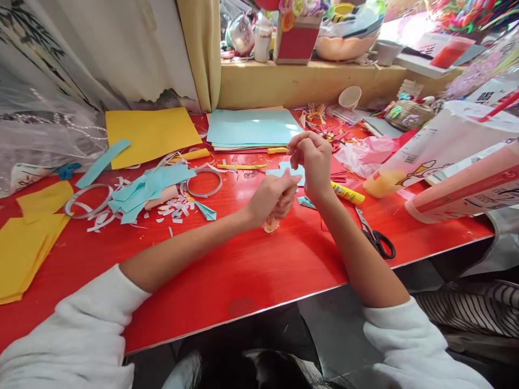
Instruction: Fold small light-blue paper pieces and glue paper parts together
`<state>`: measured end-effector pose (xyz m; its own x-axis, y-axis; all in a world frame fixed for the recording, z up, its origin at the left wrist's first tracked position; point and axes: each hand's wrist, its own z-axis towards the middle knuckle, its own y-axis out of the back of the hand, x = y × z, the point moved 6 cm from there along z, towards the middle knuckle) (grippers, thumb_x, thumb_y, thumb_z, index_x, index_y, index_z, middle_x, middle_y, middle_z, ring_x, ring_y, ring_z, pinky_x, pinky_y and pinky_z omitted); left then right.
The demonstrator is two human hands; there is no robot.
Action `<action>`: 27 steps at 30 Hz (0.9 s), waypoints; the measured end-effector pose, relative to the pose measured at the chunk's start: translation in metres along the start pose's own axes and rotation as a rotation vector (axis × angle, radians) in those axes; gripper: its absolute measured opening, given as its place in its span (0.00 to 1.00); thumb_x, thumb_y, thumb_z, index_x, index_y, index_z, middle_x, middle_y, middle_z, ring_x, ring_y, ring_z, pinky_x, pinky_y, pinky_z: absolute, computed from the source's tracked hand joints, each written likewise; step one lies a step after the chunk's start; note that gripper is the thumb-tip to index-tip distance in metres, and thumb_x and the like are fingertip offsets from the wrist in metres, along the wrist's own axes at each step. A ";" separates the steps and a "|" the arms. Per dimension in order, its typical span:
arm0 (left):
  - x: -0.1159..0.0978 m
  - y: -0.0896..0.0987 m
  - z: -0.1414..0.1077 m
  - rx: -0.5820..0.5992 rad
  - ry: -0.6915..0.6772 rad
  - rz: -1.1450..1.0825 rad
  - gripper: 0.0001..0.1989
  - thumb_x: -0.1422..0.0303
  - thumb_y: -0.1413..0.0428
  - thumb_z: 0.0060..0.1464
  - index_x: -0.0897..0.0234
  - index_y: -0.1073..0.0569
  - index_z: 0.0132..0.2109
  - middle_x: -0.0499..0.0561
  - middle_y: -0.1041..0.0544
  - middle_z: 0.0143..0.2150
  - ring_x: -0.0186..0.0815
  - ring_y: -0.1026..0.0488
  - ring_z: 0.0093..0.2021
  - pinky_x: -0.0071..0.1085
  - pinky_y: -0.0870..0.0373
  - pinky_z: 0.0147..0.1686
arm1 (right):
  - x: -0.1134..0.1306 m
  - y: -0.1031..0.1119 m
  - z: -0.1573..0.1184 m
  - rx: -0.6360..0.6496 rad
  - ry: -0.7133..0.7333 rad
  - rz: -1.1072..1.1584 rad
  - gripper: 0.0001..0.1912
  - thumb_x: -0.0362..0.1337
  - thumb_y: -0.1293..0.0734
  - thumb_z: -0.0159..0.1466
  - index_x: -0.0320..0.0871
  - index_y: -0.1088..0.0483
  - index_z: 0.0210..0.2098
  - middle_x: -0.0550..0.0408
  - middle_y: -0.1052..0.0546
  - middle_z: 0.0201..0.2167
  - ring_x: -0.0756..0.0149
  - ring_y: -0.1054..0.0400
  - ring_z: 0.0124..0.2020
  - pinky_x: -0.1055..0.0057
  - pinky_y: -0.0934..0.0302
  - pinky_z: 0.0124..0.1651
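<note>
My left hand is closed above the middle of the red table, its thumb side turned toward my right hand. Whatever sits inside its fingers, if anything, is hidden. Just beyond and to the right, my right hand is raised with bent fingers and thumb drawn together; I cannot make out anything in it. Behind both hands lies a light blue paper piece, partly covered. A yellow glue stick rests right of my right wrist, and black-handled scissors lie beside that forearm. A small folded blue paper shows between my forearms.
Blue paper strips, white scraps and tape-like rings lie left. Yellow sheets and a blue paper stack are at the back. Tall drink cups stand at right, near the table edge.
</note>
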<state>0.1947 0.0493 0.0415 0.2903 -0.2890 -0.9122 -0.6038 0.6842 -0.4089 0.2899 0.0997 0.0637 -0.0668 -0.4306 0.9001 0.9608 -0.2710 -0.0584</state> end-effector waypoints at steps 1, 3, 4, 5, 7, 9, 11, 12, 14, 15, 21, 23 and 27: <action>0.000 0.001 0.000 -0.024 0.004 -0.010 0.25 0.65 0.55 0.58 0.65 0.49 0.14 0.42 0.53 0.08 0.22 0.56 0.09 0.21 0.60 0.11 | 0.001 0.000 -0.001 -0.005 0.000 -0.013 0.10 0.28 0.46 0.57 0.41 0.37 0.23 0.61 0.36 0.19 0.80 0.46 0.14 0.78 0.53 0.18; -0.014 0.000 0.000 -0.065 -0.024 -0.041 0.25 0.66 0.56 0.58 0.65 0.49 0.13 0.42 0.54 0.08 0.22 0.57 0.09 0.21 0.61 0.11 | 0.006 -0.002 -0.003 0.000 0.028 -0.013 0.11 0.27 0.46 0.57 0.41 0.37 0.23 0.61 0.37 0.18 0.80 0.47 0.15 0.77 0.53 0.18; -0.026 -0.002 -0.001 -0.065 -0.058 -0.054 0.26 0.66 0.57 0.58 0.65 0.50 0.13 0.42 0.55 0.08 0.22 0.58 0.08 0.21 0.61 0.11 | 0.009 -0.004 -0.004 0.009 0.050 0.000 0.11 0.27 0.46 0.57 0.41 0.37 0.23 0.61 0.37 0.18 0.80 0.47 0.15 0.77 0.53 0.18; -0.038 -0.005 -0.002 -0.048 -0.101 -0.066 0.26 0.66 0.56 0.58 0.65 0.50 0.13 0.42 0.55 0.08 0.22 0.57 0.08 0.21 0.61 0.11 | 0.012 -0.005 -0.006 0.017 0.069 0.014 0.10 0.27 0.46 0.57 0.41 0.37 0.23 0.61 0.37 0.18 0.79 0.47 0.14 0.76 0.54 0.18; -0.056 -0.006 -0.005 -0.068 -0.233 -0.090 0.28 0.65 0.58 0.59 0.65 0.52 0.12 0.43 0.59 0.07 0.23 0.60 0.07 0.22 0.62 0.10 | 0.016 -0.007 -0.007 0.024 0.091 0.029 0.10 0.26 0.46 0.56 0.41 0.37 0.23 0.61 0.37 0.18 0.79 0.48 0.14 0.75 0.55 0.17; -0.050 -0.002 -0.005 -0.111 -0.251 -0.049 0.29 0.62 0.57 0.59 0.65 0.50 0.12 0.43 0.57 0.07 0.23 0.58 0.07 0.23 0.60 0.10 | 0.018 -0.006 -0.008 0.022 0.100 0.023 0.10 0.27 0.46 0.57 0.41 0.37 0.23 0.61 0.37 0.19 0.79 0.47 0.13 0.75 0.56 0.17; -0.023 0.002 0.000 -0.095 -0.106 0.004 0.28 0.62 0.53 0.57 0.65 0.49 0.12 0.43 0.54 0.07 0.23 0.54 0.08 0.22 0.60 0.10 | 0.020 -0.005 -0.008 0.015 0.115 0.009 0.11 0.28 0.46 0.58 0.41 0.37 0.23 0.61 0.37 0.19 0.79 0.48 0.14 0.75 0.56 0.17; -0.012 0.003 0.002 -0.074 -0.066 0.015 0.27 0.64 0.52 0.56 0.66 0.48 0.12 0.43 0.53 0.08 0.22 0.54 0.08 0.21 0.60 0.10 | 0.020 -0.004 -0.008 0.011 0.120 0.002 0.11 0.28 0.46 0.58 0.41 0.37 0.23 0.61 0.37 0.19 0.79 0.48 0.14 0.75 0.56 0.17; -0.002 0.005 0.005 -0.065 -0.034 0.017 0.26 0.65 0.53 0.57 0.65 0.49 0.13 0.42 0.54 0.08 0.22 0.56 0.08 0.20 0.59 0.10 | 0.021 -0.001 -0.007 0.005 0.118 -0.005 0.11 0.27 0.46 0.58 0.40 0.37 0.23 0.61 0.37 0.18 0.79 0.48 0.13 0.75 0.56 0.17; -0.006 0.005 0.005 -0.063 -0.047 0.013 0.26 0.65 0.55 0.58 0.65 0.49 0.13 0.42 0.54 0.08 0.22 0.57 0.08 0.20 0.59 0.10 | 0.022 0.000 -0.007 0.003 0.122 -0.004 0.11 0.26 0.46 0.57 0.40 0.37 0.23 0.61 0.37 0.18 0.79 0.48 0.13 0.75 0.57 0.17; -0.068 -0.014 -0.010 -0.075 -0.264 0.010 0.30 0.68 0.65 0.62 0.64 0.51 0.10 0.43 0.62 0.08 0.25 0.60 0.06 0.23 0.61 0.08 | 0.027 0.001 -0.007 0.015 0.166 -0.003 0.11 0.28 0.46 0.59 0.41 0.38 0.24 0.59 0.36 0.20 0.78 0.48 0.14 0.74 0.57 0.17; -0.055 -0.013 -0.012 -0.095 -0.237 0.002 0.29 0.66 0.61 0.61 0.64 0.50 0.11 0.43 0.58 0.08 0.24 0.56 0.07 0.23 0.61 0.09 | 0.025 0.000 -0.008 0.022 0.153 -0.027 0.11 0.28 0.46 0.59 0.42 0.37 0.24 0.60 0.37 0.19 0.77 0.48 0.15 0.74 0.56 0.18; -0.003 -0.004 -0.003 -0.030 -0.076 0.080 0.27 0.62 0.51 0.57 0.66 0.48 0.13 0.43 0.52 0.09 0.21 0.54 0.09 0.21 0.59 0.11 | 0.023 -0.002 -0.012 0.022 0.126 -0.106 0.11 0.27 0.46 0.59 0.42 0.38 0.23 0.60 0.37 0.19 0.77 0.48 0.15 0.74 0.55 0.19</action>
<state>0.1940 0.0451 0.0458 0.2946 -0.1821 -0.9381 -0.6493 0.6821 -0.3363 0.2832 0.0801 0.0796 -0.2001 -0.5053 0.8394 0.9522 -0.3023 0.0450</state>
